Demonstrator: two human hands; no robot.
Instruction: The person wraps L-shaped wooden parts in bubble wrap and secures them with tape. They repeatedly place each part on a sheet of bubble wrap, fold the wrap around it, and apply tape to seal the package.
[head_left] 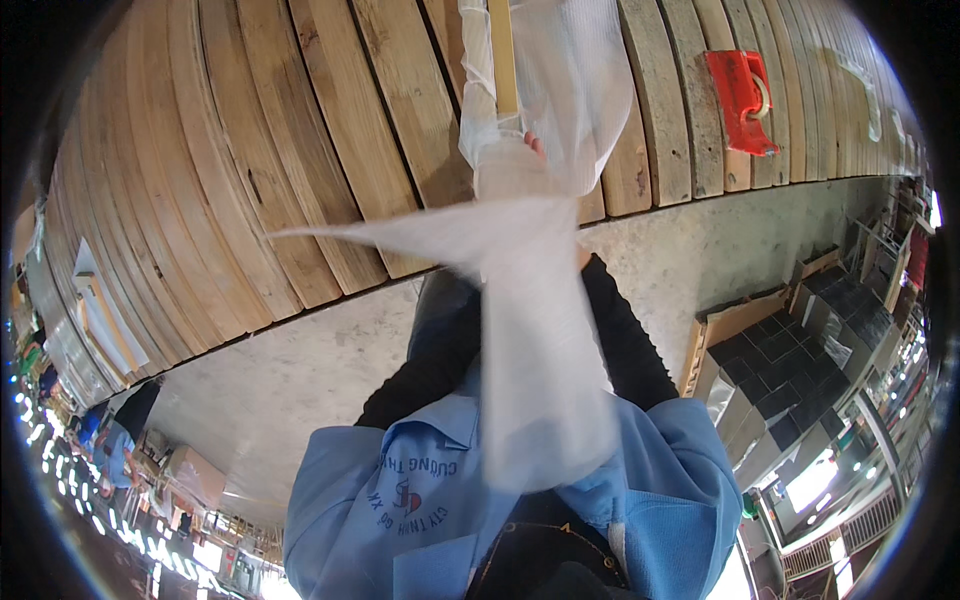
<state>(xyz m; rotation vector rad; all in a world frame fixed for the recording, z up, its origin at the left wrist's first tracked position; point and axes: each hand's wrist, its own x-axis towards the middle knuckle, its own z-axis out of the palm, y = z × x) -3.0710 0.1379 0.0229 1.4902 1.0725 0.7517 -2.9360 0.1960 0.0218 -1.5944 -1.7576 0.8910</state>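
Slats [300,150] bear one tape dispenser [733,100]; white wrap [545,360] mostly hides two hands [535,146], grip unclear.

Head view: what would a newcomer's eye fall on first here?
First, the translucent white wrapping sheet, blurred across the middle of the view and covering part of the blue cloth shirt. Next, the bright red tape dispenser at upper right, on the brown slatted wooden surface. Then the slim tan strip at top centre, amid white wrapping.
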